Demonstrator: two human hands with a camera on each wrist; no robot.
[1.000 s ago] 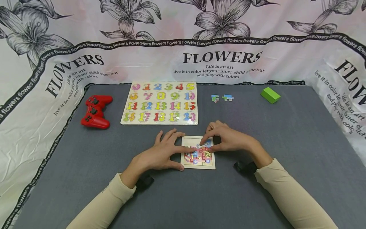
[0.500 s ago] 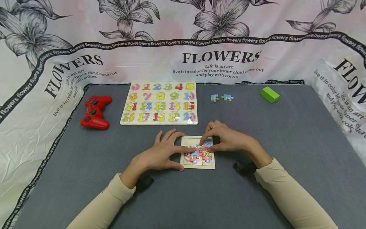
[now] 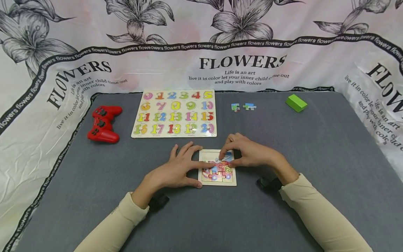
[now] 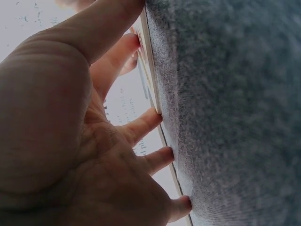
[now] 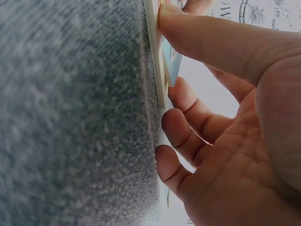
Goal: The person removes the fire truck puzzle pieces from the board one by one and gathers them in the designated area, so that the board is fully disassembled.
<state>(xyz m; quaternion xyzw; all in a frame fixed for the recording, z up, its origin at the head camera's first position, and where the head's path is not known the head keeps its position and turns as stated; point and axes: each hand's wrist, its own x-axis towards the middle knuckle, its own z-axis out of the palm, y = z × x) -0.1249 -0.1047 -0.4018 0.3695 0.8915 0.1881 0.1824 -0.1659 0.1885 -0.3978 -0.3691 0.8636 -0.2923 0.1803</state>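
Observation:
A small framed jigsaw puzzle (image 3: 217,183) in a pale wooden tray lies on the grey cloth, with pink, red and blue pieces fitted in its lower part. My left hand (image 3: 176,171) spreads over its left side; the index finger presses on the pieces and the thumb touches the lower left edge. At the upper right, my right hand (image 3: 252,153) holds a blue puzzle piece (image 3: 227,157) between thumb and index finger. In the right wrist view that blue piece (image 5: 173,66) sits tilted above the tray's edge, and the other fingers curl beside the tray.
Behind the puzzle lies a number board (image 3: 174,113) with colourful numerals. A red game controller (image 3: 105,124) is at the left. Two small jigsaw pieces (image 3: 249,106) and a green block (image 3: 296,103) lie toward the back. A flower-printed cloth (image 3: 157,75) borders the grey area.

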